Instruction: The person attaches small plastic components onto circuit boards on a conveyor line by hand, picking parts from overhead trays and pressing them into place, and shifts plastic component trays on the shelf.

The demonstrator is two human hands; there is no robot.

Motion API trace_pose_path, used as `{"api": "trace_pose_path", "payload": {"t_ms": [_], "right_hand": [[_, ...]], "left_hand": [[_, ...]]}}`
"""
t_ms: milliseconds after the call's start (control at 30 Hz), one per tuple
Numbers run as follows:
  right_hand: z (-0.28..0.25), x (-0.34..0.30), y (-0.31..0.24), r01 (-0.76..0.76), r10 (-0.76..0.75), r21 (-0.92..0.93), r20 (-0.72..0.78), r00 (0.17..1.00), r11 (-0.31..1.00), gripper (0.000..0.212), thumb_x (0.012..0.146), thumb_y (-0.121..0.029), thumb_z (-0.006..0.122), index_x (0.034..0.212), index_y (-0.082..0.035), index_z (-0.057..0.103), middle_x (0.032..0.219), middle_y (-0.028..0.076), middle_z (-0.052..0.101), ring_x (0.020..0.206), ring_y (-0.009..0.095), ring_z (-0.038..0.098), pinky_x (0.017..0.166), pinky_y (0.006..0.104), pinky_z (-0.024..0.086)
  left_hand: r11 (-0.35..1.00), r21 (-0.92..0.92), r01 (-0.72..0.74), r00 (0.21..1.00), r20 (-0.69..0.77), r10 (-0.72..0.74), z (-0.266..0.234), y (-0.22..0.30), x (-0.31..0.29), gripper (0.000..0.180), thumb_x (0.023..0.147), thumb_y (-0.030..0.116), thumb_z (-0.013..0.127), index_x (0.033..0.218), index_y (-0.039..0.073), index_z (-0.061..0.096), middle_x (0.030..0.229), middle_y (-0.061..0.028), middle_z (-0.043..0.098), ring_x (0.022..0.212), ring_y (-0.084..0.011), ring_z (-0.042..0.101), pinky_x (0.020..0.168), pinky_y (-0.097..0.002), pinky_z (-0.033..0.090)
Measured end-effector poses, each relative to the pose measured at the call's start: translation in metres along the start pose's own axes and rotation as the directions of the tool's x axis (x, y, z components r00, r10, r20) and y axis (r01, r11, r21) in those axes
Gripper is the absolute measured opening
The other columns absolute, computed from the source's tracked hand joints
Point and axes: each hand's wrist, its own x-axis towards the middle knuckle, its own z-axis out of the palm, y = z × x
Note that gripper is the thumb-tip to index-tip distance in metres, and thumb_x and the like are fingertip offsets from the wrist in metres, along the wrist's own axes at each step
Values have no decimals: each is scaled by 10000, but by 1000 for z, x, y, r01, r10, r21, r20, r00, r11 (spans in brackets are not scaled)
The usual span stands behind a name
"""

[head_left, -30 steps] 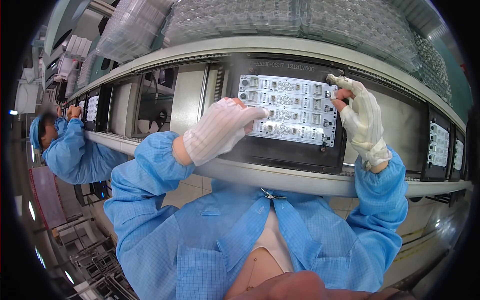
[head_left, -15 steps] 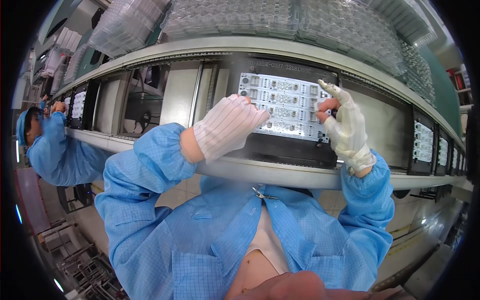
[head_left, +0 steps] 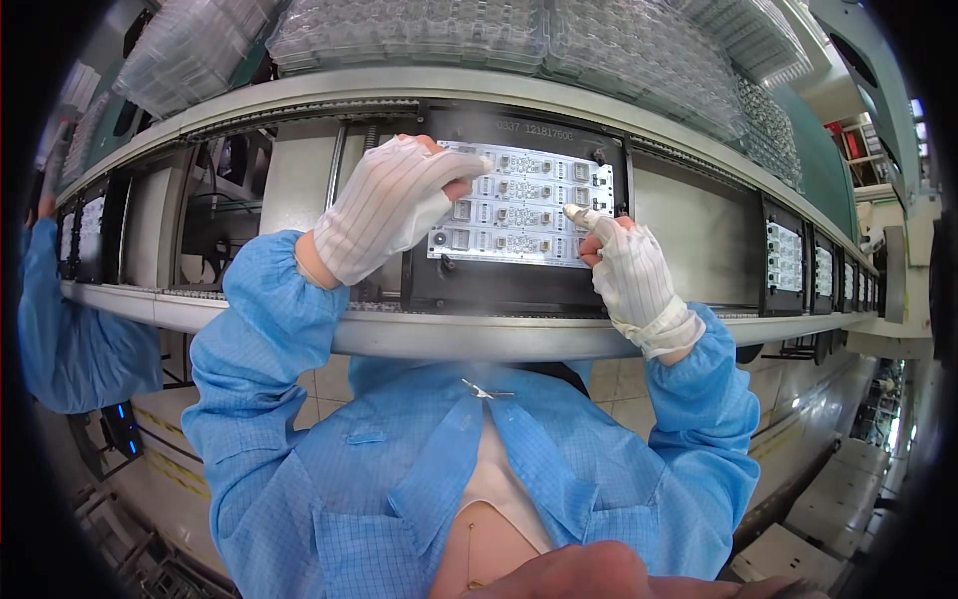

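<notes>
A white panel of circuit boards (head_left: 524, 215) with rows of small parts lies in a black carrier (head_left: 499, 290) on the conveyor in front of me. My left hand (head_left: 389, 205), in a striped white glove with some bare fingertips, hovers over the panel's left side. Its index finger stretches across the upper rows and the thumb is apart below it. At the panel's right edge is my right hand (head_left: 631, 272), also gloved, its covered index fingertip reaching over the lower rows. The right thumb stays apart from that finger. I see nothing held in either hand.
Clear plastic trays (head_left: 409, 38) are stacked behind the conveyor's far rail (head_left: 479, 88). More carriers with white panels (head_left: 785, 255) stand along the line to the right, others (head_left: 85, 235) to the left. A co-worker's blue sleeve (head_left: 75, 329) is at the far left.
My view has shifted, so the carrier appears further left. The left hand has moved to the panel's upper left, its index finger now extended. My right index finger has lowered from being raised.
</notes>
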Motion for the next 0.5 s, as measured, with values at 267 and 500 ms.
{"api": "trace_pose_path", "payload": {"t_ms": [267,500], "right_hand": [[-8,9,1,-102,102,-9,123,987,995,603,720,109,602,1283,-108,609,825,85,616,755,295,590,721,403,480],[-13,13,-2,-55,66,-68,178,982,996,600,726,122,565,1282,-100,608,823,118,635,747,307,604,722,411,480]], "left_hand": [[1000,5,9,1000,23,-9,-5,-3,-12,304,817,73,710,1119,96,690,790,-70,625,750,-260,597,720,-375,493],[999,26,-36,996,86,33,-11,1,-14,378,801,43,709,1176,83,677,874,-80,649,837,-275,612,780,-383,498]]}}
